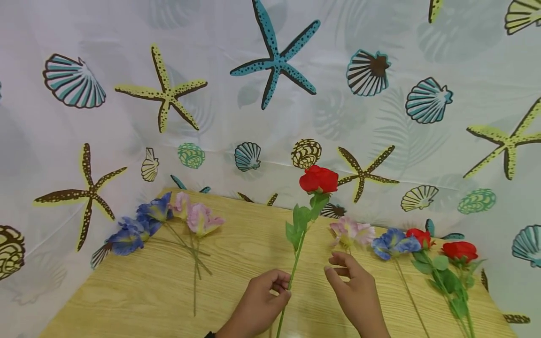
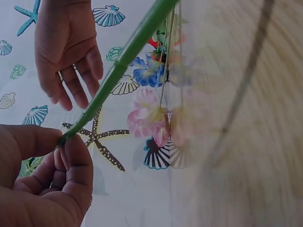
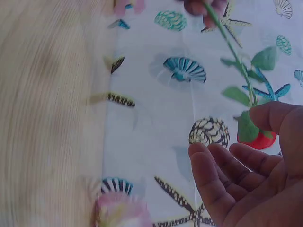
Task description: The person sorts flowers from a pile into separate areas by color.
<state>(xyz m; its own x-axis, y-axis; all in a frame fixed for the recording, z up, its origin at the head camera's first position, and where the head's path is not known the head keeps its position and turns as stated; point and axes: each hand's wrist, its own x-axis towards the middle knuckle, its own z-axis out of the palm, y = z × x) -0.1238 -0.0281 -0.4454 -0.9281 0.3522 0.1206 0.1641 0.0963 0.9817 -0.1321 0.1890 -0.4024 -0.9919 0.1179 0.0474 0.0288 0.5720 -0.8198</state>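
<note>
A red artificial rose (image 1: 319, 179) on a long green stem stands nearly upright over the middle of the table. My left hand (image 1: 267, 300) pinches its stem between thumb and fingers, well below the leaves. In the left wrist view the green stem (image 2: 111, 78) runs up and right from the pinching fingertips. My right hand (image 1: 354, 291) hovers to the right of the stem, apart from it, its fingers loosely bent with nothing between them. The right wrist view shows the rose's red bloom (image 3: 259, 140) beyond that hand's thumb.
On the wooden table (image 1: 105, 300), blue flowers (image 1: 128, 234) and pink flowers (image 1: 202, 219) lie at the left. To the right lie a pink flower (image 1: 351, 232), a blue flower (image 1: 395, 244) and two red roses (image 1: 460, 252). A cloth (image 1: 211, 117) printed with shells and starfish hangs behind.
</note>
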